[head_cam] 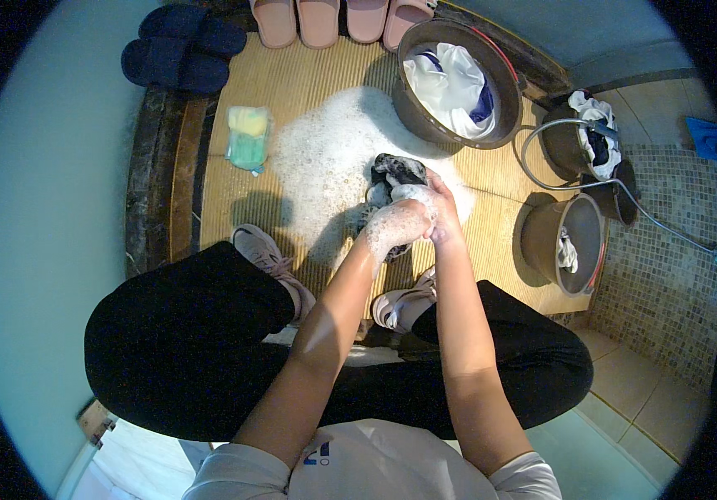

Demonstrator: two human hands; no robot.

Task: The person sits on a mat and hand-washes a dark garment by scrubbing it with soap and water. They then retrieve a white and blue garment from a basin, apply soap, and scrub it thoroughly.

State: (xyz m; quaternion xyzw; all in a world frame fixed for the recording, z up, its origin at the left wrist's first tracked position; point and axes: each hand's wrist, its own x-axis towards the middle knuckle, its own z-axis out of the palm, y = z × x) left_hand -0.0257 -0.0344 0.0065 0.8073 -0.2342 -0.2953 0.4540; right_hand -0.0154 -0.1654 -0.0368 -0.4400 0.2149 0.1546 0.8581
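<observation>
Both hands meet over a black item covered in suds (400,167), which looks like wet cloth; its exact kind cannot be told. My left hand (399,222), coated in lather, grips it from the near left side. On its right, my right hand (441,203) is closed round the foamy part, fingers partly hidden by suds. Dark, soapy parts of the item hang below the hands, between my two shoes. White foam (327,156) spreads over the ribbed yellow mat (252,206) beneath and beyond the hands.
A wide bucket (403,94) holds white and blue cloth. Further buckets (537,240) with cloth stand right, beside a shower hose (527,153). A yellow-green packet (248,139) lies left. Dark slippers (177,62) and pink slippers (318,22) line the far edge.
</observation>
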